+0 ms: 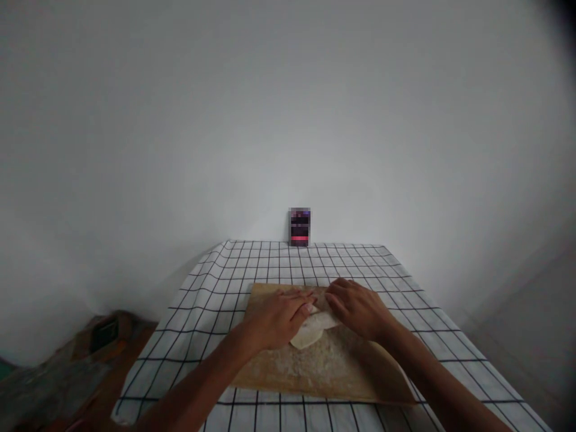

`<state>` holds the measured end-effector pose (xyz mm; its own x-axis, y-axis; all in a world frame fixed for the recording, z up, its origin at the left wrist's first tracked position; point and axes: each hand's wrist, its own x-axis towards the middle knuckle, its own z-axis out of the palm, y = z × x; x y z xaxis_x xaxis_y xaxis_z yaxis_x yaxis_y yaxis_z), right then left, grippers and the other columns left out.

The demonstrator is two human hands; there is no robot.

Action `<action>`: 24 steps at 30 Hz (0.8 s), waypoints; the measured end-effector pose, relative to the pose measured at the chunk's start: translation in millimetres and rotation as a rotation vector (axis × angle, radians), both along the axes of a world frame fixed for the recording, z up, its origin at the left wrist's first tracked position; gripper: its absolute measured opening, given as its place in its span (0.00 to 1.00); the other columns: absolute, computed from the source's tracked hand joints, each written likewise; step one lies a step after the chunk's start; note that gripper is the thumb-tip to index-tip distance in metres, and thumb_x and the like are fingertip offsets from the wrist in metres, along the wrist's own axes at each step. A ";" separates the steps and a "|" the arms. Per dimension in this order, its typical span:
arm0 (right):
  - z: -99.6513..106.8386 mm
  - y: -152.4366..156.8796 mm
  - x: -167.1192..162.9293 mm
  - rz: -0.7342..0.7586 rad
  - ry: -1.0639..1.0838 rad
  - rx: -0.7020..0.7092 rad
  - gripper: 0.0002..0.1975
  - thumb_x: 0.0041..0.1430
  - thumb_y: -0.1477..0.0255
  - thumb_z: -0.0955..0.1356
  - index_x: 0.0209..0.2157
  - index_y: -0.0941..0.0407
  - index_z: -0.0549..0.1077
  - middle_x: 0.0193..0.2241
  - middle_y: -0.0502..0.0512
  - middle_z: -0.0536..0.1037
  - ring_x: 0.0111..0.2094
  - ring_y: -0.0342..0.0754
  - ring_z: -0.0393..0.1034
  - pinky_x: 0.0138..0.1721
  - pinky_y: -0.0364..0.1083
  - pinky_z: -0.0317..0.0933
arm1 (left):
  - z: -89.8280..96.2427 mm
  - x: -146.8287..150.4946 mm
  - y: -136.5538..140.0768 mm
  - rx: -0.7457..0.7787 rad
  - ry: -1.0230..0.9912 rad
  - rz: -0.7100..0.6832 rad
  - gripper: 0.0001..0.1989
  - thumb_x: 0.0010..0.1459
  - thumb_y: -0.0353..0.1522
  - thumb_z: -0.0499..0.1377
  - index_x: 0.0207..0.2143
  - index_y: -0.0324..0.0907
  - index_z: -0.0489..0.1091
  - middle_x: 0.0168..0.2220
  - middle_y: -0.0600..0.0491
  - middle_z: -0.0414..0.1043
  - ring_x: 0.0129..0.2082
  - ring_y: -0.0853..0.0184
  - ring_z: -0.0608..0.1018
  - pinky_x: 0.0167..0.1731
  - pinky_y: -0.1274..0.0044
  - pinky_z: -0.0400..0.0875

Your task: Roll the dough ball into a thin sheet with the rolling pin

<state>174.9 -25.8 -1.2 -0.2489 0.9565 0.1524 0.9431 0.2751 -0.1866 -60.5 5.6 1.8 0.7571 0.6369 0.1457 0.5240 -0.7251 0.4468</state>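
Note:
A flat, pale piece of dough [306,339] lies on a floured wooden board [310,375]. My left hand [281,318] rests at the dough's left and far side, fingers stretched out and lying flat, with the fingertips pointing right. From the other side my right hand [360,306] bends its fingers over the dough's right part, which looks whiter and raised. The fingertips of that hand are partly hidden. Both hands are close together, with a small gap between them.
The board sits on a table with a white, black-checked cloth [198,324]. A small dark, blurred-out upright object [299,228] stands at the far edge against the white wall [288,120]. A brown box-like object [105,333] is on the lower left, below table height.

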 end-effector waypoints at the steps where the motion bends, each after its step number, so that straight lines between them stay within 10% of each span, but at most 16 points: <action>1: -2.6 -1.2 0.8 0.004 0.035 0.012 0.21 0.75 0.64 0.56 0.44 0.54 0.78 0.46 0.57 0.81 0.48 0.51 0.75 0.47 0.47 0.63 | -0.4 1.5 -2.0 0.016 0.004 0.005 0.25 0.77 0.41 0.41 0.66 0.44 0.67 0.68 0.49 0.66 0.70 0.63 0.66 0.71 0.65 0.55; 15: -39.0 -50.5 -6.9 -0.065 0.156 0.191 0.22 0.76 0.64 0.55 0.53 0.52 0.77 0.58 0.59 0.78 0.60 0.55 0.70 0.60 0.57 0.64 | -4.6 -1.4 -29.2 0.044 0.106 0.029 0.38 0.70 0.55 0.51 0.73 0.44 0.53 0.75 0.41 0.52 0.74 0.49 0.56 0.71 0.54 0.52; 24: -32.3 -56.3 -17.8 -0.129 0.002 0.195 0.23 0.76 0.64 0.53 0.34 0.52 0.74 0.37 0.57 0.79 0.37 0.50 0.75 0.40 0.48 0.65 | -4.3 -4.6 -18.3 -0.106 0.078 -0.014 0.50 0.54 0.59 0.66 0.72 0.48 0.55 0.76 0.42 0.48 0.74 0.46 0.55 0.70 0.51 0.51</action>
